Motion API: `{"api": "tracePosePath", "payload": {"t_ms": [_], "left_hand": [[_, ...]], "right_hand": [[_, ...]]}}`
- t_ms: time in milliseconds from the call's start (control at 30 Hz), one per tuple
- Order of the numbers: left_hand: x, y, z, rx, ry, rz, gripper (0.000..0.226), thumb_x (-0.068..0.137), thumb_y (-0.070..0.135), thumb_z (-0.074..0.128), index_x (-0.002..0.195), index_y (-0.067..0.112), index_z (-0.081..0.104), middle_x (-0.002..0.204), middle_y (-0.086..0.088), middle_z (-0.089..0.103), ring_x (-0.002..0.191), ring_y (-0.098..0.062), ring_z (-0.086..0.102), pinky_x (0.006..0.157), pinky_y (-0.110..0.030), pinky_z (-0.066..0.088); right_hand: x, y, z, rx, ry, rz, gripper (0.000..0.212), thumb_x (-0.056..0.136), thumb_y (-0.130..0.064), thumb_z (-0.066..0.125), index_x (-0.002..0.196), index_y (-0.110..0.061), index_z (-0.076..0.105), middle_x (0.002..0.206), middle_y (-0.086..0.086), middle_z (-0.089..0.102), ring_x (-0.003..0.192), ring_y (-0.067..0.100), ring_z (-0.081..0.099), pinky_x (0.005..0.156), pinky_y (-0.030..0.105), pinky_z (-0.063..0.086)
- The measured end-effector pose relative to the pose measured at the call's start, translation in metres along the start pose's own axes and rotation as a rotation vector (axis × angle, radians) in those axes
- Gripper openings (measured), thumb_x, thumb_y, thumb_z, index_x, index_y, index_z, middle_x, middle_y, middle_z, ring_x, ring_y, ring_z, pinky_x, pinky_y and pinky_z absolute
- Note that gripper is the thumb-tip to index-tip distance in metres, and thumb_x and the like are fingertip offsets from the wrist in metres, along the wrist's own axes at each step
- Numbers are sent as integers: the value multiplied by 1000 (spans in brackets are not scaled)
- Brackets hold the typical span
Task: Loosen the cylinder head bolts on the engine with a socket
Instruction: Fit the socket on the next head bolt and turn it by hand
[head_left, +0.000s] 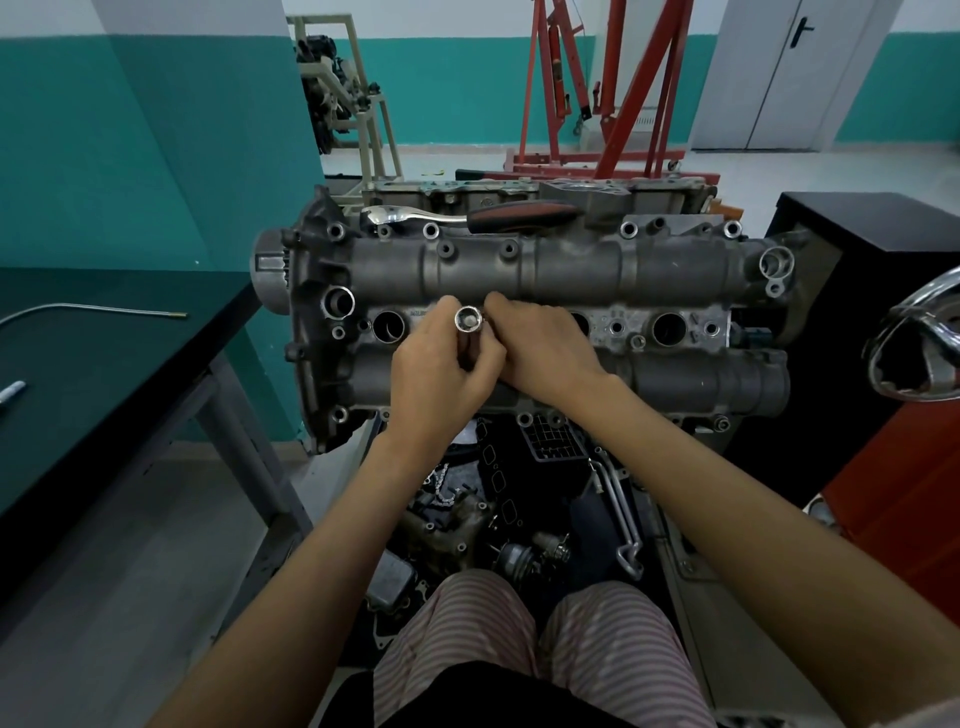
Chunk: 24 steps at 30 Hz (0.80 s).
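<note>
Filling the middle of the view: grey cast-metal engine (545, 270), dull and grimy, bolt holes and round wells along its top. Behind it, teal-and-white walls, red hoist (613, 88), pale door (779, 73); dark table (104, 353) to the left. Lying across the engine's far edge, ratchet (467, 215) with dark handle. Over the centre wells, left hand (441, 379), fingers curled around shiny socket (468, 332), open end upward. Beside and touching it, right hand (545, 348), fingers bent toward the socket; grip unclear.
</note>
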<state>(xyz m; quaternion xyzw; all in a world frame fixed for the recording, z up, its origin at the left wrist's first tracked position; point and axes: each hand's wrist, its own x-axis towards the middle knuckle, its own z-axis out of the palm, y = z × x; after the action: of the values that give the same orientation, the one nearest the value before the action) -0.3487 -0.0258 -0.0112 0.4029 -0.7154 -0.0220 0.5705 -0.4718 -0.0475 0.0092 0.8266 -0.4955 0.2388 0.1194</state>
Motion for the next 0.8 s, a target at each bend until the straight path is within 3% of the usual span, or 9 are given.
{"api": "tracePosePath", "payload": {"t_ms": [67,133,267,400,533,700,800], "left_hand": [[1,-1,1,10,19,-6,27,87,21,51,65,8,42,55,-4,45,50,-19,41,49,-26,33],[1,-3,2,3,54,16,35,88,19,55,59,11,39,50,3,39,48,-14,33,47,-21,29],[1,-6,3,-40,80,70,45,85,16,64,55,16,31,46,1,29,51,-11,25,48,-16,19],[1,-5,1,-41,46,18,34,86,26,55,64,14,32,54,8,31,52,-13,30,49,-16,25],[0,-4,1,-62,42,-32,30,86,27,49,66,7,39,56,-6,42,52,-18,37,50,-23,29],[3,-3,2,-38,65,-6,44,88,20,61,56,12,33,48,0,31,50,-14,27,48,-19,21],[2,-4,2,-32,49,-16,40,86,17,63,61,13,32,53,1,33,52,-13,27,49,-19,22]], "right_hand": [[-2,-2,-2,35,19,5,22,87,-30,51,86,-14,34,78,11,62,67,36,58,49,30,22],[-2,-3,-4,37,30,23,22,85,-34,53,82,-17,39,73,12,64,66,36,60,48,28,21],[-2,-3,-6,-25,17,33,22,84,-32,53,77,-14,63,73,14,66,71,37,61,55,29,26],[-2,-2,-3,-60,-9,-8,22,88,-29,48,90,-8,54,84,13,65,75,36,60,54,31,25],[-3,-2,-3,22,9,2,25,87,-34,49,91,-10,42,84,12,64,73,36,60,53,30,24],[-4,-5,-8,38,44,28,20,82,-34,59,77,-15,64,71,13,67,68,36,63,54,27,28],[-4,-4,-7,-2,24,5,18,85,-27,54,79,-12,61,72,16,66,68,38,61,53,29,27]]}}
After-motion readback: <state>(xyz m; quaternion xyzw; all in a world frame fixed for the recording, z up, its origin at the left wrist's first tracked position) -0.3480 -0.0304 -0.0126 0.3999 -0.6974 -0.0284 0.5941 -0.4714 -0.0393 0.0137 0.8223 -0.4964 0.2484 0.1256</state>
